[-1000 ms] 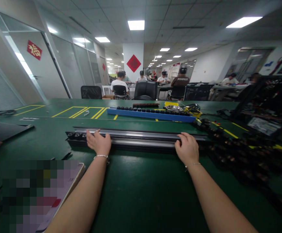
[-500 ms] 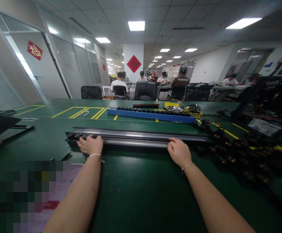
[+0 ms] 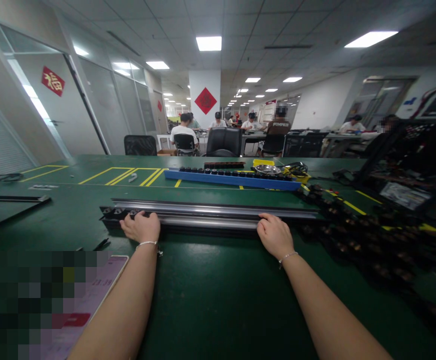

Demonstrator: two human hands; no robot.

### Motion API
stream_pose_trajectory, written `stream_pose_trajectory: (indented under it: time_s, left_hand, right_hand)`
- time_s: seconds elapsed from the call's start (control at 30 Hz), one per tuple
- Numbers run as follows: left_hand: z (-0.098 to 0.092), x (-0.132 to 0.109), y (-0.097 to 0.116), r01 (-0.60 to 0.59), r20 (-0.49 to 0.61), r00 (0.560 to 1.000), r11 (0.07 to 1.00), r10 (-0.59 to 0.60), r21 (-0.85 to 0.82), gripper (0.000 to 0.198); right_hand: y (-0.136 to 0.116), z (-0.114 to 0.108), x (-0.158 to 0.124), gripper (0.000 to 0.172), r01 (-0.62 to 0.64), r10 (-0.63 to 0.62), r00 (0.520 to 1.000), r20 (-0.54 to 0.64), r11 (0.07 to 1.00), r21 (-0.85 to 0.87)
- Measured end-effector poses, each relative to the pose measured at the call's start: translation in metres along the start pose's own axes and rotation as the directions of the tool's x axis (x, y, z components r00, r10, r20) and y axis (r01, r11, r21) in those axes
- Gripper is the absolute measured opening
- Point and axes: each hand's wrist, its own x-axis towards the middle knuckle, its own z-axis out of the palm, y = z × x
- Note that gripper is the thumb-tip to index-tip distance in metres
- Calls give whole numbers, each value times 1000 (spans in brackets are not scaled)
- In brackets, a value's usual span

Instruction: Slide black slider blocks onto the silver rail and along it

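A long dark metal rail (image 3: 210, 221) with a shiny grooved face lies across the green table in front of me. Small round black parts (image 3: 118, 211) sit in a row at its left end. My left hand (image 3: 140, 227) is closed over the rail near those parts, its fingertips on the far side out of sight. Toward the other end, my right hand (image 3: 276, 235) grips the rail's near edge with bent fingers. Directly behind runs a second shiny strip (image 3: 202, 206), parallel to the first; whether the two are joined I cannot tell.
Beyond the rail lies a blue strip (image 3: 233, 181) carrying a row of black parts. A metal dish (image 3: 268, 170) and yellow trays are behind it. Many dark parts (image 3: 371, 240) are heaped at right. A phone (image 3: 101, 285) lies near my left forearm. Several people sit farther back.
Another person's hand and a dark panel at the left edge have gone out of view. My hands keep their places on the rail; the view has shifted slightly.
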Motion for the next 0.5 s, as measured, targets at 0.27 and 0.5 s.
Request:
stream_pose_trajectory:
  time_s: [0.27,0.5]
  left_hand:
    - [-4,-14,3,-72,-10,997,997,72,12,25]
    - [-11,-14,7,-46,-78,996,998,48,29,35]
  right_hand:
    - [-1,0,-1,33,-7,7,1000,7,1000,-2]
    - [0,1,-1,33,12,-12,1000,-13,1000,-21]
